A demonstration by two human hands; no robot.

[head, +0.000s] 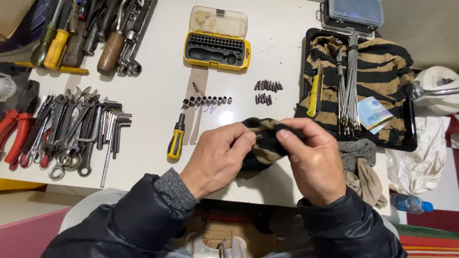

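White laminate of the table [158, 102] carries everything we work with, so we start there and go down in size. On our right sits a black tray [406, 129] lined with a tan-and-black striped cloth, and on it lie a bundle of long steel shafts [350, 81], a yellow-handled tool and some folded paper. Far left, a spread of spanners and hex keys [81, 131] lies beside red-handled pliers, well apart from our hands. Straight ahead stands the yellow bit case [217, 48], lid open, with a row of small sockets [206, 101] and two short rows of screwdriver bits [266, 91] between it and us; a yellow-and-black screwdriver [176, 138] lies just left of our left wrist. Both hands meet over the near edge of the table, closed on a dark striped rag [264, 143]: the left hand [217, 160] pinches it between thumb and forefinger, the right hand [313, 160] pinches it from the other side. A small metal piece seems to peep out at the left fingertips, though we cannot tell what it is. To wipe well, we judge it best to keep the rag taut, turn the small piece inside it, and hold it low over the table.
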